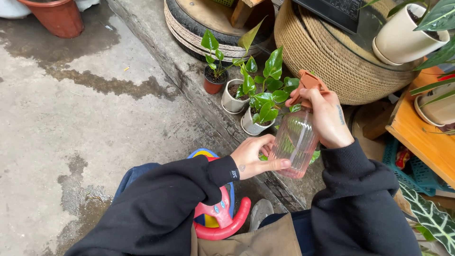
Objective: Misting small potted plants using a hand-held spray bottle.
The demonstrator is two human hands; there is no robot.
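Floor: wet grey concrete (71, 118) had dark damp patches, with a stone kerb (189, 80) running from 12 o'clock down to 5 o'clock.
Bottle: a clear pink spray bottle (296, 140) sat near the middle, a bit toward 3 o'clock, tilted, its orange spray head (308, 83) pointing at the plants.
Right hand: the right hand (327, 118) was closed round the bottle's neck, fingers curled by the trigger. I could not tell if the trigger was pressed.
Left hand: the left hand (253, 156) cupped the bottle's bottom, thumb along the base, fingers half bent.
Plants: three small pots stood on the kerb at 12 o'clock from the bottle: a red pot (213, 85), a pale pot (232, 102) and a white pot (253, 125), all with green leaves (268, 90).
Water: the bottle looked almost empty. No spray showed in the air.
How far: the bottle was up and aimed. Whether the leaves were wet yet, I could not tell.
Nearby: a rope-wrapped tyre (332, 61) at 1 o'clock, a toy wheel (220, 213) at 7 o'clock.
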